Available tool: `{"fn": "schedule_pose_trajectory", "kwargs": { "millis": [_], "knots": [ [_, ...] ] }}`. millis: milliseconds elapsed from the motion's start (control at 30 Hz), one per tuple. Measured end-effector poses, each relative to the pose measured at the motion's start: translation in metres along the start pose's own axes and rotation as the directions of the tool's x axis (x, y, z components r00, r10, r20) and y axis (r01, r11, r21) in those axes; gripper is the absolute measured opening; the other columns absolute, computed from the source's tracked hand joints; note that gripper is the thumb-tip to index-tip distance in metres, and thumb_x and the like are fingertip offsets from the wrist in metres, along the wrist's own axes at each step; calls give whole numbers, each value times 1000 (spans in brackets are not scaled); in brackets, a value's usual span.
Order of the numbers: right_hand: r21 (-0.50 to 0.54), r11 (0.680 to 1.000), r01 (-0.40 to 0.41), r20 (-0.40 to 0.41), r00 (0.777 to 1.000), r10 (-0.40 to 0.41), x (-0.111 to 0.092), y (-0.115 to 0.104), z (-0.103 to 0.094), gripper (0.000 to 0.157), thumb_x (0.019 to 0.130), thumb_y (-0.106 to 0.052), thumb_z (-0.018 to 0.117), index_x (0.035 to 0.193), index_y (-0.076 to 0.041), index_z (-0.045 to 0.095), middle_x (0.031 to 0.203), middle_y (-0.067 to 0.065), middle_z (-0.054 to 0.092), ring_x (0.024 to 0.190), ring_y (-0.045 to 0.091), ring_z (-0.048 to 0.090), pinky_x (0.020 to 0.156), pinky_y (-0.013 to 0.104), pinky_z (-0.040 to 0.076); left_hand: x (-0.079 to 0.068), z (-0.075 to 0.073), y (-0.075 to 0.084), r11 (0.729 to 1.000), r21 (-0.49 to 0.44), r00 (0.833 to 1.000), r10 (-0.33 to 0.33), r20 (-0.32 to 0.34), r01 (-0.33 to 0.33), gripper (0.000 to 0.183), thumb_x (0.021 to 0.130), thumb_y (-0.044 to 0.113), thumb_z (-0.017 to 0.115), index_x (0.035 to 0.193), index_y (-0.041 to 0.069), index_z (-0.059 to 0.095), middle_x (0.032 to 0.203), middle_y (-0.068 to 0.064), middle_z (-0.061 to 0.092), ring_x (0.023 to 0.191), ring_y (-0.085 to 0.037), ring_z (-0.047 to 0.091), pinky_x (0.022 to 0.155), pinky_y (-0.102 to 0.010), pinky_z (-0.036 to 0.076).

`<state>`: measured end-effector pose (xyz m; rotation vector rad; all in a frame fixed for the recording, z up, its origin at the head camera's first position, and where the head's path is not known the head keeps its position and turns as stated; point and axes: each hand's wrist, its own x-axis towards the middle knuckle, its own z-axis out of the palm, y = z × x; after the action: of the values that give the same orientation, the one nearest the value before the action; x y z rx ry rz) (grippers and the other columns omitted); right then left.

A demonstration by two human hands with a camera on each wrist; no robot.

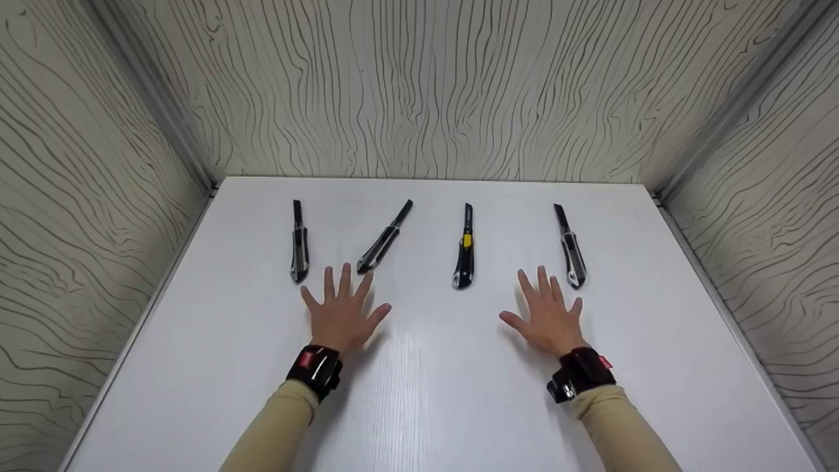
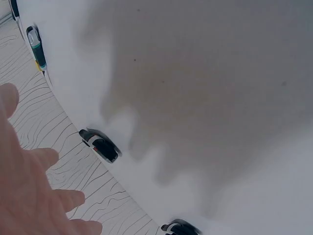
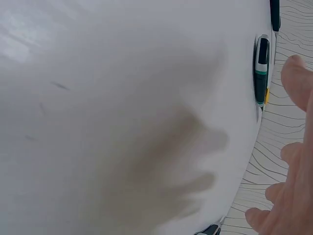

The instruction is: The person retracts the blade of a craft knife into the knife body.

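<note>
Several utility knives lie apart in a row on the white table (image 1: pixel 419 367). A grey-and-black utility knife (image 1: pixel 299 246) is at the far left, and a similar slanted utility knife (image 1: pixel 383 239) lies beside it. Right of centre is a black utility knife with a yellow slider (image 1: pixel 465 252); another grey-and-black utility knife (image 1: pixel 571 249) lies farthest right. My left hand (image 1: pixel 337 318) is spread, palm down, just in front of the two left knives. Fingers spread likewise, my right hand (image 1: pixel 547 318) is nearest the far-right knife. Both hands hold nothing, and shadows below them show in the wrist views.
A wood-grain patterned wall (image 1: pixel 419 92) rises behind the table's back edge. Similar panels stand on the left (image 1: pixel 78 196) and right (image 1: pixel 773 216), joined by grey metal corner posts. Black bands circle both wrists.
</note>
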<state>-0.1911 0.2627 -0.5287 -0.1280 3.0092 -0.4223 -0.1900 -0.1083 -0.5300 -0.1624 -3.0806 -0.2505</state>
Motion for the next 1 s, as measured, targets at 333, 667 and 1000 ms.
{"fn": "schedule_pose_trajectory", "kwargs": {
  "millis": [333,667,1000],
  "knots": [
    [-8,999,41,124,991,-40,-1,-5,-24,80,92,-50,59,153,-9,28,155,29,27,138,52,31,100,72,35,7,-25,5,998,-68,996,4,88,2,68,93,67,41,138,18,55,144,-16,51,135,-40,42,100,-64,39],
    [-64,996,63,198,979,-49,5,-8,-48,68,89,-39,67,142,-3,45,131,26,58,120,45,55,93,58,48,20,-49,20,992,-111,994,74,80,-65,43,92,45,61,116,11,69,110,-13,72,97,-36,68,77,-48,55],
    [-56,996,64,211,976,-51,8,-5,-61,65,89,-32,68,141,0,46,136,26,55,124,45,52,98,59,45,35,-57,55,986,-106,981,144,131,-131,37,93,37,63,117,11,70,112,-12,72,101,-33,69,82,-47,56]
  ]
}}
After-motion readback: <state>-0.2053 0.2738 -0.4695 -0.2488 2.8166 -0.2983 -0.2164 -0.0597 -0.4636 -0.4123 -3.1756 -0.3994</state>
